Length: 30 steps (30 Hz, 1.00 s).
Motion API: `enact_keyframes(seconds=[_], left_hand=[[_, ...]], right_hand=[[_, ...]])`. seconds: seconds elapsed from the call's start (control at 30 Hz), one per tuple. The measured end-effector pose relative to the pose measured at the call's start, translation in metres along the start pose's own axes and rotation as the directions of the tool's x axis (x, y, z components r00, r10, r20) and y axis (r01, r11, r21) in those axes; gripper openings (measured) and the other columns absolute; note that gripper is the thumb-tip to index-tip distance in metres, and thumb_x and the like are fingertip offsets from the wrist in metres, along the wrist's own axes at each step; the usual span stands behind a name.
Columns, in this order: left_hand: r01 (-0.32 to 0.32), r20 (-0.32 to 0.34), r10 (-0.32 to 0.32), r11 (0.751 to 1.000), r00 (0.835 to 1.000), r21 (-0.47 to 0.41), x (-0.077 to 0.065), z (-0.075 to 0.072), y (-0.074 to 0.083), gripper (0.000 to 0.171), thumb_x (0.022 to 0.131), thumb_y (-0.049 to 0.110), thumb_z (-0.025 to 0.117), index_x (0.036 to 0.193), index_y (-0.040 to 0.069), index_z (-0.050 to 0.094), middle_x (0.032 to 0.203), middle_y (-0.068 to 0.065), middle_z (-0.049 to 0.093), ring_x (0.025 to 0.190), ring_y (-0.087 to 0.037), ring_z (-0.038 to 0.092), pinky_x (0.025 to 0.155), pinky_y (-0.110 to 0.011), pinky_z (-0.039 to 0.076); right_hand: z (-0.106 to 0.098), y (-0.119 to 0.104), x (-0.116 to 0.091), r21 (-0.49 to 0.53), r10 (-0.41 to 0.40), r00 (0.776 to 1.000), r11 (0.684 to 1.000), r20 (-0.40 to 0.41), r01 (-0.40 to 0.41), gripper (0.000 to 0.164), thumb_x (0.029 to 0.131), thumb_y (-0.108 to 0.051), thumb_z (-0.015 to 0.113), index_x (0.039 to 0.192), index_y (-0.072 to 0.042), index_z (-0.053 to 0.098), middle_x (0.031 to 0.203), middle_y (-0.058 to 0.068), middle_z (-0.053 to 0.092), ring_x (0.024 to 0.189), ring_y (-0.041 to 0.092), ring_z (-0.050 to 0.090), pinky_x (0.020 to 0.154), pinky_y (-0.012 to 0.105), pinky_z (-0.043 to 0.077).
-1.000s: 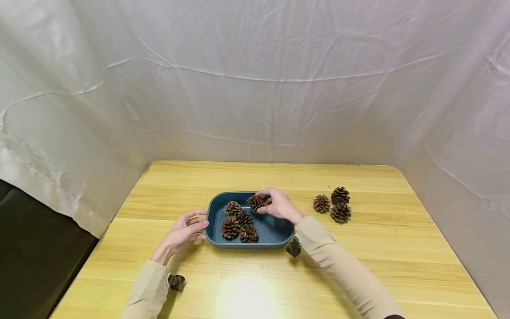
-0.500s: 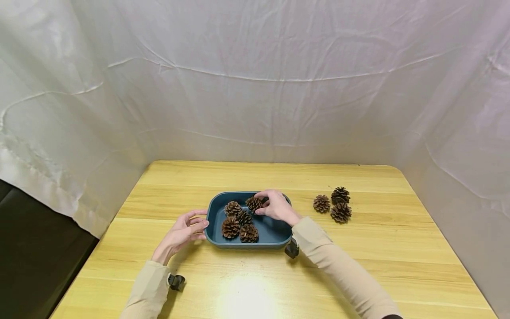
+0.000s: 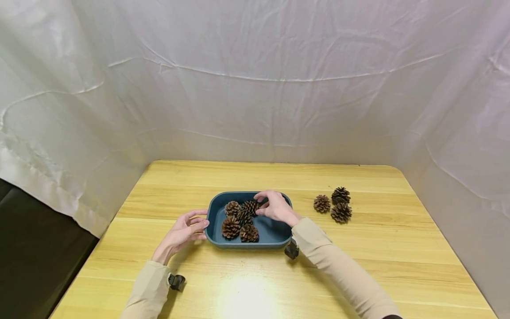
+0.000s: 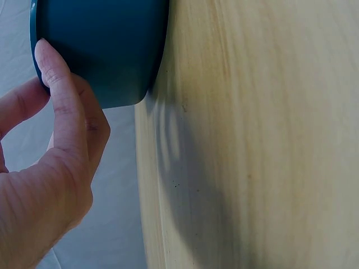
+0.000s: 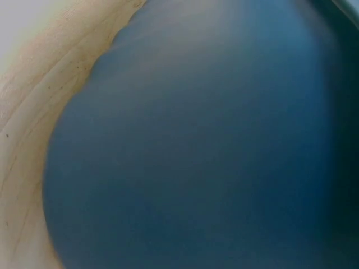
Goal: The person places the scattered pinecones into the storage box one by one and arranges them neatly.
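The left hand [image 3: 182,231] is gripping the left end of the blue tray [image 3: 255,245]; the right hand [image 3: 276,207] is pinching a pine cone [image 3: 249,207] inside.

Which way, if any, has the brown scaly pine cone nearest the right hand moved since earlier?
Yes: the pine cone shifted slightly left and towards the person, judged against the blue rounded-rectangular tray.

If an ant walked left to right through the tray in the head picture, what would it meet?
Left hand, tray's left wall, pinecones inside, right hand, three loose pinecones.
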<state>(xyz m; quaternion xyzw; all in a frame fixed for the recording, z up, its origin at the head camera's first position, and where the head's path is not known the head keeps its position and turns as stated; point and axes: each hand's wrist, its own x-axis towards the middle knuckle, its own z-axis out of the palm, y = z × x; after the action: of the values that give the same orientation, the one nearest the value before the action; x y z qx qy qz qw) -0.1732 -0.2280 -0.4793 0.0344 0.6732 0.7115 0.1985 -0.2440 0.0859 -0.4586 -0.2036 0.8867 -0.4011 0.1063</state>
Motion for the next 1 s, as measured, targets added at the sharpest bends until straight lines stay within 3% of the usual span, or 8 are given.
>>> enact_keyframes(seconds=[0.33, 0.73, 1.0], left_hand=[[-0.001, 0.003, 0.001, 1.0, 1.0, 0.001, 0.0, 0.0, 0.0, 0.058, 0.101, 0.004, 0.057, 0.148, -0.014, 0.028, 0.1, -0.001, 0.062, 0.077, -0.007, 0.065, 0.072, -0.025, 0.062], [0.002, -0.002, -0.002, 1.0, 1.0, -0.001, -0.001, 0.001, 0.002, 0.057, 0.101, 0.004, 0.056, 0.148, -0.014, 0.028, 0.098, 0.0, 0.06, 0.076, -0.006, 0.063, 0.071, -0.023, 0.062], [0.0, 0.002, 0.0, 1.0, 1.0, -0.005, -0.001, 0.001, 0.001, 0.058, 0.101, 0.004, 0.057, 0.148, -0.014, 0.028, 0.097, 0.0, 0.061, 0.076, -0.007, 0.064, 0.072, -0.024, 0.062]], right_hand=[[-0.001, -0.001, -0.001, 0.003, 0.005, 1.0, 1.0, 0.003, -0.005, 0.041, 0.087, -0.006, 0.077, 0.127, -0.005, 0.067, 0.117, 0.016, 0.067, 0.095, 0.027, 0.074, 0.08, 0.035, 0.063], [-0.006, -0.004, -0.005, 0.027, 0.07, 0.997, 0.997, -0.012, -0.069, 0.04, 0.088, -0.007, 0.077, 0.126, -0.007, 0.068, 0.119, 0.013, 0.068, 0.101, 0.028, 0.071, 0.079, 0.034, 0.062], [-0.011, -0.004, -0.009, 0.087, 0.066, 0.998, 0.994, -0.012, -0.065, 0.04, 0.088, -0.006, 0.075, 0.127, -0.004, 0.066, 0.12, 0.017, 0.066, 0.104, 0.031, 0.069, 0.082, 0.036, 0.062]])
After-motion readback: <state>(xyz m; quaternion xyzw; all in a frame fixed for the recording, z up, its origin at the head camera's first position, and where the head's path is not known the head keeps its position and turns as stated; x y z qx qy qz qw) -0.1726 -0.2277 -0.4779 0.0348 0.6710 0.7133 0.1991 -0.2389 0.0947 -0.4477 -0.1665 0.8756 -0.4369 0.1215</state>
